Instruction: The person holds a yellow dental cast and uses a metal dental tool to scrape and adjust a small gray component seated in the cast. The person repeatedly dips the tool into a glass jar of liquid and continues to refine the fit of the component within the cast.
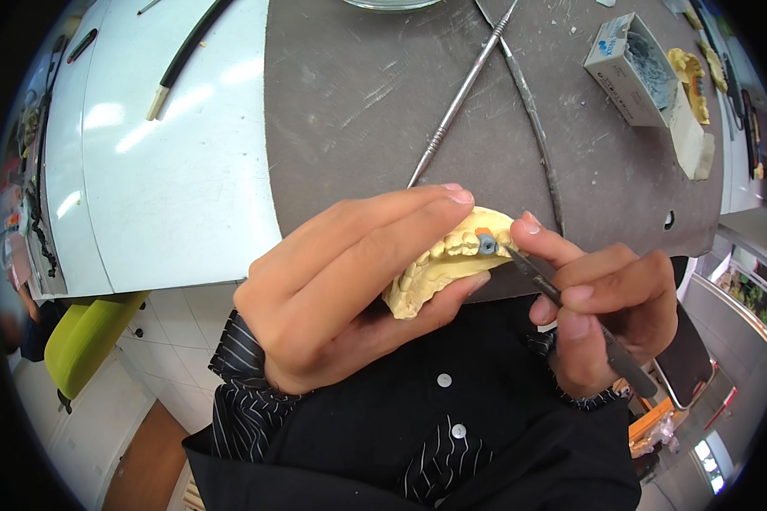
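Note:
My left hand is closed around a cream plaster dental model, fingers over the top and thumb beneath. The model is tilted, its row of teeth facing up. Among the teeth sits a blue-grey piece with a dark hole, beside a small orange patch. My right hand grips a slim dark metal carving tool like a pen. The tool's tip is at the teeth just right of the blue-grey piece; whether it touches I cannot tell. My right index fingertip is at the model's right end.
A grey mat covers the white table. Two long metal instruments cross beyond my hands. At the far right stand an open white box with blue-grey material and another dental model. A black tube lies far left.

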Motion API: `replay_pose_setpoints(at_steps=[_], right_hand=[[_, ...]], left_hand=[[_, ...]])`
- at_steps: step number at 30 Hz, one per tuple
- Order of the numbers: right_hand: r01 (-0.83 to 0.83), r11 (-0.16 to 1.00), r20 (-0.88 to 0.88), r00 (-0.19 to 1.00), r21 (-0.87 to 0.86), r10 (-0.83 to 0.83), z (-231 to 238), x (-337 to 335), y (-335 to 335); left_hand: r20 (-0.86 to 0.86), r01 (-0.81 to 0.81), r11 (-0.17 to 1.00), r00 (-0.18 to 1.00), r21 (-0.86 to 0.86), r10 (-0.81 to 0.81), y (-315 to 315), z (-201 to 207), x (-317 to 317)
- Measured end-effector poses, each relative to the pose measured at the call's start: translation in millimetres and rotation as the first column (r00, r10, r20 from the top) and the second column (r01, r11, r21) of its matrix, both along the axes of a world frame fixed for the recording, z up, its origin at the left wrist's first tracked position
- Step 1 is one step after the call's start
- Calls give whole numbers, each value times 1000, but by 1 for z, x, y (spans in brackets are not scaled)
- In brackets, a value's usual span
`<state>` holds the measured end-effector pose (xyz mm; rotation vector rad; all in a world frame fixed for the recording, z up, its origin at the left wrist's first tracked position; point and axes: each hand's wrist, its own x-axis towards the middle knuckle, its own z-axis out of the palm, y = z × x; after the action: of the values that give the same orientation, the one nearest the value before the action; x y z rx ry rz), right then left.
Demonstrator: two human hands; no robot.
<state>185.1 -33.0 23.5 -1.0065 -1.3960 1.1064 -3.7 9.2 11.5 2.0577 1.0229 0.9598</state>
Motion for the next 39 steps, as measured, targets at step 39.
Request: replay_pose_setpoints(at_steps=[39], right_hand=[[-138, 983, 88, 988, 119, 128, -4, -7, 5]], left_hand=[[168, -188, 982, 968, -4, 186, -14, -6, 10]])
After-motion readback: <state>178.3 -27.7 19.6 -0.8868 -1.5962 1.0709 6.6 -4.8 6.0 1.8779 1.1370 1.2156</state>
